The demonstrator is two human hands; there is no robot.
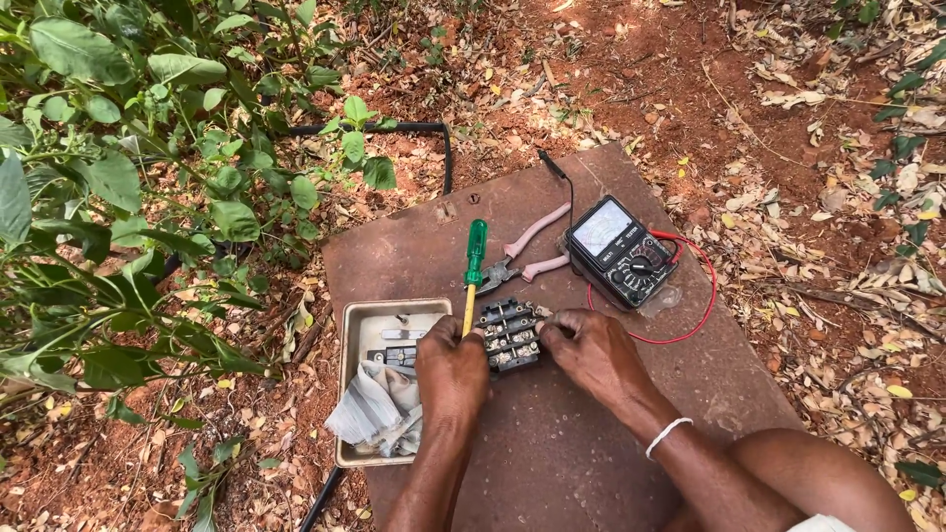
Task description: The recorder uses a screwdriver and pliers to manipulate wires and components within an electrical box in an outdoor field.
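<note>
We see two bare hands low in the middle of the frame, over a flat brown board point(552, 433) that lies on red dirt. The left hand point(451, 366) is closed around a screwdriver point(473, 271). Its green handle sticks up above the hand, and its yellow shaft runs down into the fist. The right hand point(589, 347) is just beside it, to the right. Its fingers are pinched narrow on the right edge of a small black switch block point(508, 335). The block sits on the board right between the two hands, and both hands touch it.

Just left of the block is a shallow metal tray point(347, 389). A grey rag point(379, 412) lies bunched in its lower part. Above the block, near the middle of the frame, lie pliers point(527, 254) with pink handles. To the right of the pliers sits a black meter point(621, 251) with a white face and a round dial. A red wire point(702, 296) loops from the meter around to the right. A thin black wire point(564, 187) goes up from the meter toward the top of the board.

A white band point(668, 435) is around the right wrist. A bare knee point(818, 478) shows in the lower right corner. Green leafy plants point(128, 177) fill the left side of the frame. Dry leaves point(847, 197) lie over the dirt on the right. A black hose point(414, 130) runs along the ground above the board.
</note>
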